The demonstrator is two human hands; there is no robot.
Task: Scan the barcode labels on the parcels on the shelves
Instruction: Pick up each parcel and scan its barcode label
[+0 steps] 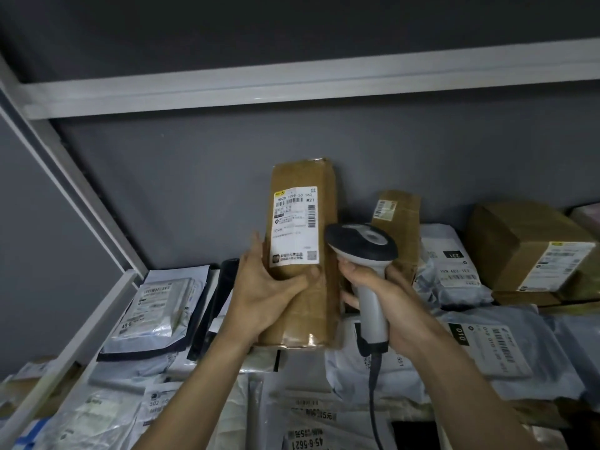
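My left hand (269, 290) grips a tall brown taped parcel (305, 306) and holds it upright above the shelf. Its white barcode label (296, 226) faces me. Just to the right, my right hand (386, 300) grips the grey handle of a barcode scanner (363, 246). The scanner's dark head sits beside the parcel's right edge, level with the lower half of the label. A cable (373, 397) hangs down from the handle.
Grey and white mailer bags (156, 303) with labels cover the shelf. Brown cartons (532, 248) stand at the right, and a smaller box (397, 219) is behind the scanner. A black tube-like parcel (224, 280) lies at the left. A white shelf frame (292, 84) runs overhead.
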